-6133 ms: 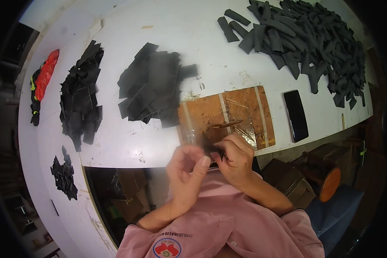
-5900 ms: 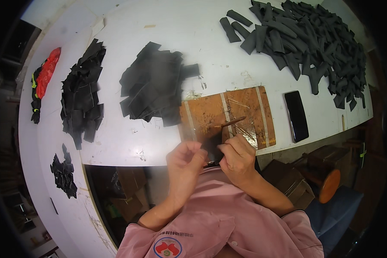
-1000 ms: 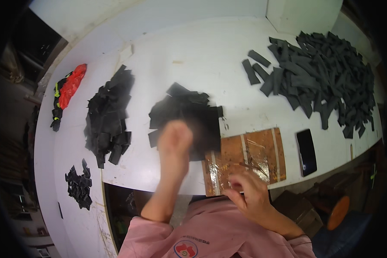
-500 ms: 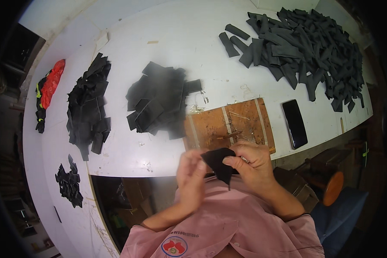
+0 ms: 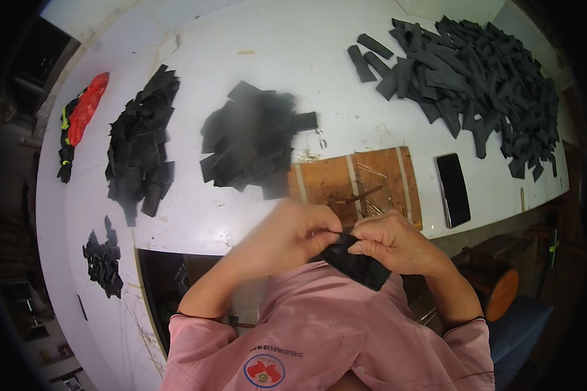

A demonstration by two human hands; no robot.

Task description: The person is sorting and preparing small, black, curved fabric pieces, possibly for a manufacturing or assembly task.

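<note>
Between my hands, just in front of the table's near edge, is a small black fabric piece [image 5: 362, 266]. My left hand [image 5: 292, 233] pinches its upper left corner between thumb and fingers. My right hand [image 5: 394, 242] grips its upper edge, with the thumb on top. The piece hangs tilted down to the right, its lower edge free. Beyond my hands lies a brown wooden board [image 5: 319, 182] with pale strips, and a thin dark stick-like tool [image 5: 362, 195] rests on it.
Flat black fabric pieces form a middle pile [image 5: 251, 140], a left pile [image 5: 140, 146] and a small pile [image 5: 103, 260]. Dark tube-shaped pieces heap up [image 5: 469, 78] at the far right. A phone [image 5: 453, 190] lies right of the board; a red plastic bag [image 5: 88, 111] is at far left.
My left hand has come up and turned over to pinch the fabric's corner. The black piece has swung from hanging straight down to slanting right. The view has shifted slightly.
</note>
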